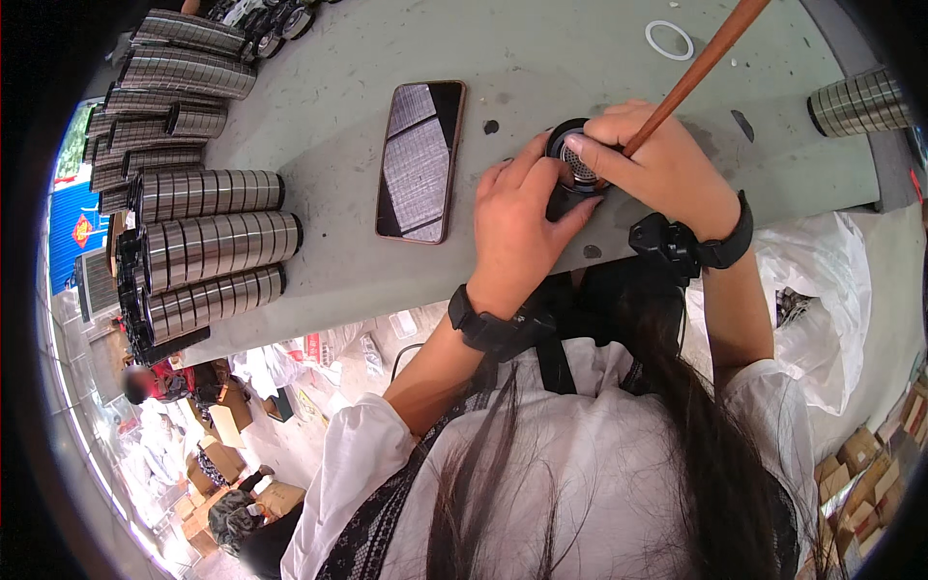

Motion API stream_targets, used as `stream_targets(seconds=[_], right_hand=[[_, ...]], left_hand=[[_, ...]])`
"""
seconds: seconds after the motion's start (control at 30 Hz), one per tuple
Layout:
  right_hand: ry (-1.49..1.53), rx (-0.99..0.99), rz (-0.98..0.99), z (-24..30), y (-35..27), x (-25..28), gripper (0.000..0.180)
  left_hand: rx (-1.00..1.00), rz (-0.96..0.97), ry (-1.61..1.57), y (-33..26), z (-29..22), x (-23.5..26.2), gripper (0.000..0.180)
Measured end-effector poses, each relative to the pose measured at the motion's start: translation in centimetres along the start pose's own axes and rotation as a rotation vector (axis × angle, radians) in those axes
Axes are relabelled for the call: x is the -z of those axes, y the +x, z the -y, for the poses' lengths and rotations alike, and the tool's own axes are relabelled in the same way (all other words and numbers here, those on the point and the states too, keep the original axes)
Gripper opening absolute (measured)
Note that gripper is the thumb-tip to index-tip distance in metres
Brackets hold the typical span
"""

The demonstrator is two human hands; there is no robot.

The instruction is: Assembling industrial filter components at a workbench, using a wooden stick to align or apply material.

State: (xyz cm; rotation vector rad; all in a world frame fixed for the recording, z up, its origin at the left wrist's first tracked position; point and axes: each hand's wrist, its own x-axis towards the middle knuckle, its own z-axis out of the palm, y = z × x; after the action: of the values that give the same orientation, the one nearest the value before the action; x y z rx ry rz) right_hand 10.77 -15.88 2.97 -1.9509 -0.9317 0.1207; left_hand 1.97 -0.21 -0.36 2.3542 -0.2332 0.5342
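A round black ring with a metal mesh centre rests on the grey-green table. My left hand cups its near left side, fingers curled against the ring. My right hand presses on the ring from the right and grips a long reddish-brown wooden stick that slants up to the far right. Both wrists wear black straps with small devices.
A phone lies screen-up left of my hands. Stacks of ribbed metal rings line the table's left side, another stack lies at the far right. A white ring lies at the back. A white plastic bag sits below right; cardboard boxes on the floor.
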Motion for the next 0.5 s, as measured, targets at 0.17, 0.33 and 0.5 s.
stream_targets(seconds=[0.17, 0.33, 0.5], right_hand=[[-0.022, -0.065, 0.067, 0.6, 0.4, 1.0, 0.031], [0.02, -0.161, 0.091, 0.3, 0.9, 1.4, 0.031], [-0.064, -0.123, 0.008, -0.1, 1.7, 2.0, 0.033]], left_hand=[[-0.002, -0.007, 0.035, 0.0, -0.3, 0.1, 0.033], [0.012, 0.007, 0.036, 0.0, -0.3, 0.2, 0.036], [0.016, 0.031, 0.02, 0.0, -0.1, 0.1, 0.037]])
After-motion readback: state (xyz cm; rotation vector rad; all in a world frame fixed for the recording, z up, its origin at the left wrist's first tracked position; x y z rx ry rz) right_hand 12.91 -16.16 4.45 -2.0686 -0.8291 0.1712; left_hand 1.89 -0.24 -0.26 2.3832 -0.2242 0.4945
